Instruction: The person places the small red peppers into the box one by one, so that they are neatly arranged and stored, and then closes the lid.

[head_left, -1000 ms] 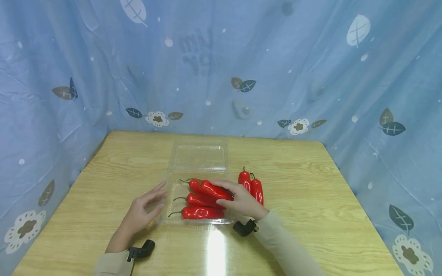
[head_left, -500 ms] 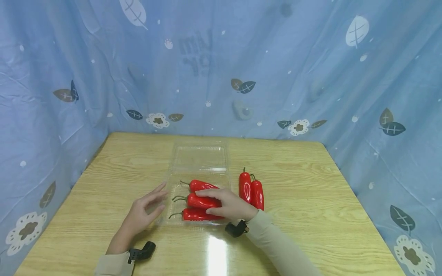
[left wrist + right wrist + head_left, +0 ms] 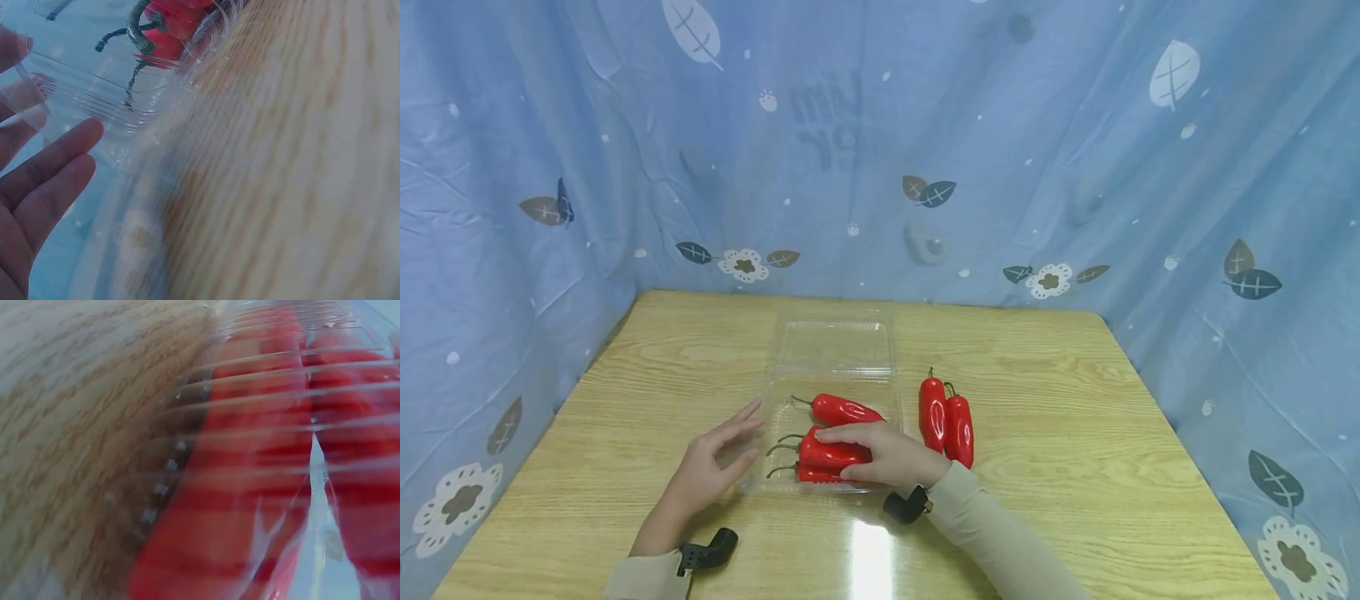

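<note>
The head view showed a red pepper (image 3: 833, 452) in the near part of a clear plastic container (image 3: 778, 412), its stem pointing left. The right hand (image 3: 883, 454) came in from the right, its grip clamped on that pepper, fingers to the far side and thumb to the near. A near pepper (image 3: 818, 477) lay just beside it, partly covered, and a far pepper (image 3: 844, 409) lay at a slant deeper in the container. The left hand (image 3: 711, 465) was at the container's left edge, its grip loose, thumb and fingers apart; whether it touched the plastic could not be told. The container's lid (image 3: 835, 346) lay open on the far side. To the right, two more peppers (image 3: 933, 415) lay side by side on the wood-grained worktop (image 3: 1060, 400). Both wrists bore black wrist cameras (image 3: 709, 550), beside beige sleeves (image 3: 1000, 533). Beyond the worktop hung a blue curtain (image 3: 850, 108) printed with leaves and flowers.
</note>
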Demonstrator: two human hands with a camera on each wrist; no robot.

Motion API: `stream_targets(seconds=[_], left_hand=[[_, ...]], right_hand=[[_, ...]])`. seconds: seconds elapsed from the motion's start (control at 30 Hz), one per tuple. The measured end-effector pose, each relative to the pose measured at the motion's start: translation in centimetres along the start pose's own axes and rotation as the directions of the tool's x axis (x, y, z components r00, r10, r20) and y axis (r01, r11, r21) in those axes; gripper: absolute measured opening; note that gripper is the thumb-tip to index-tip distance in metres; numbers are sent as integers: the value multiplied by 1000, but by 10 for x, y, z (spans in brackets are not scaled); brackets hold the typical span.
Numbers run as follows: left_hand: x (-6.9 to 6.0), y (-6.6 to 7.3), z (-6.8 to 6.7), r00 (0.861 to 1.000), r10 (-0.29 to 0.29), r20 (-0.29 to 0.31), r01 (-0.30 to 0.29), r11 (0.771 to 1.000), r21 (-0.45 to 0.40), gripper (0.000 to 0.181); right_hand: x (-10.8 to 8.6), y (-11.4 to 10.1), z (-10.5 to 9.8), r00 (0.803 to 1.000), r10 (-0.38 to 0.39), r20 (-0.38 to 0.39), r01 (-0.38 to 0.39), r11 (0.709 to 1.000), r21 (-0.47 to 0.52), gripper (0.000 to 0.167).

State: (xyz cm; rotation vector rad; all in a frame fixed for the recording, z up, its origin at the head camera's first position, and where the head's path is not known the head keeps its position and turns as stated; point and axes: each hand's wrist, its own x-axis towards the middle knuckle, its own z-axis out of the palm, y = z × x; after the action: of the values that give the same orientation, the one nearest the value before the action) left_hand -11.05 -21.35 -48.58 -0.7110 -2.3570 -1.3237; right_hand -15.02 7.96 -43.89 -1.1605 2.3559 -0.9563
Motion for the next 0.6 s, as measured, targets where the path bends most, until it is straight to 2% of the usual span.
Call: stream_targets(seconds=[0.17,0.3,0.6], left_hand=[[-3,-11,1,1000,-13,28,14,1000,-13,37],[-4,-12,0,998,-36,48,37,999,-23,35],[-4,-13,0,998,-50,44,51,999,-15,35]], right_hand=[[0,3,1,1000,-6,18,5,999,36,57],[0,5,1,1000,-18,21,17,999,47,57],[0,5,1,999,-43,12,42,997,61,56]])
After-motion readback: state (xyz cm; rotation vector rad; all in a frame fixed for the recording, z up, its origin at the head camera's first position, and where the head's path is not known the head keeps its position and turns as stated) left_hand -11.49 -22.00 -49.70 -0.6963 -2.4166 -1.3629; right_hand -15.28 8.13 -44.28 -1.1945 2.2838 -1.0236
